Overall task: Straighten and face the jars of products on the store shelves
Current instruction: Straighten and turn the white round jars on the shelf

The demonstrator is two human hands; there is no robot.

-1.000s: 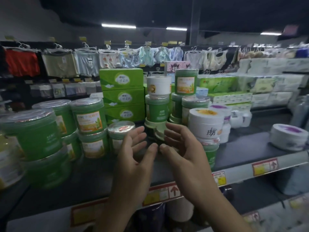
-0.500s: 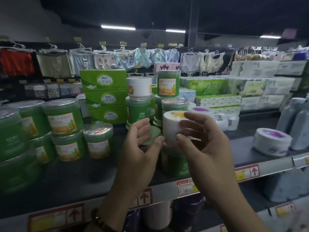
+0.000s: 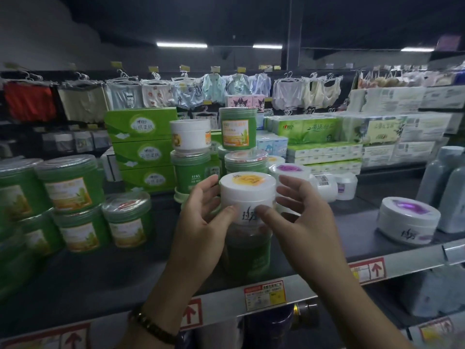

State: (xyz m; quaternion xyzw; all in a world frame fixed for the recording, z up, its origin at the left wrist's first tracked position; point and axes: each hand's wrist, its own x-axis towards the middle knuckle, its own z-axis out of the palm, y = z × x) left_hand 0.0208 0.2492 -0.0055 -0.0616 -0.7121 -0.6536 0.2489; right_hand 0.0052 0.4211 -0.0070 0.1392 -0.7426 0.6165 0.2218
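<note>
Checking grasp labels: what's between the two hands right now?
In the head view, a white jar with a yellow-topped lid sits between the left hand and right hand, stacked on a green jar.

The scene is dim. Light comes only from ceiling strip lights (image 3: 181, 44) far above and behind the white jar (image 3: 247, 195), whose lid shows a soft sheen. Below that jar the shelf (image 3: 100, 270) sits in deep shadow. Left of it, green jars (image 3: 73, 190) carry glare, and the frame edges bow and smear.
</note>
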